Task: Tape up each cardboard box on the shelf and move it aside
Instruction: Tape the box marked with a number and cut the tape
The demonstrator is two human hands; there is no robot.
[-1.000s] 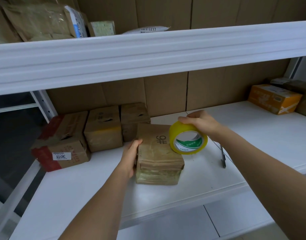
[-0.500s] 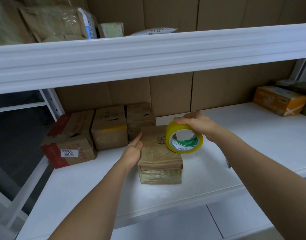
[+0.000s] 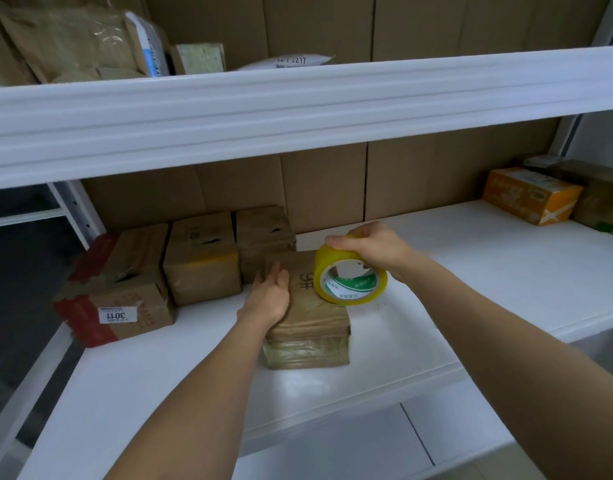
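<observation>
The right hand (image 3: 374,251) has its fingers (image 3: 336,241) curled over the yellow tape roll (image 3: 351,277), gripping it on top of the cardboard box marked 9# (image 3: 307,318). The left hand (image 3: 268,294) lies flat, fingers straight, against the box's left edge. The box sits mid-shelf (image 3: 471,271), beside three other cardboard boxes (image 3: 201,261). It looks small, stiff and probably light; its tape-wrapped faces may be slippery, so take it by opposite sides.

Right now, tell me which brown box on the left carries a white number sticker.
The leftmost box, the one with red tape; its white sticker reads 3011. The others show none.
</observation>
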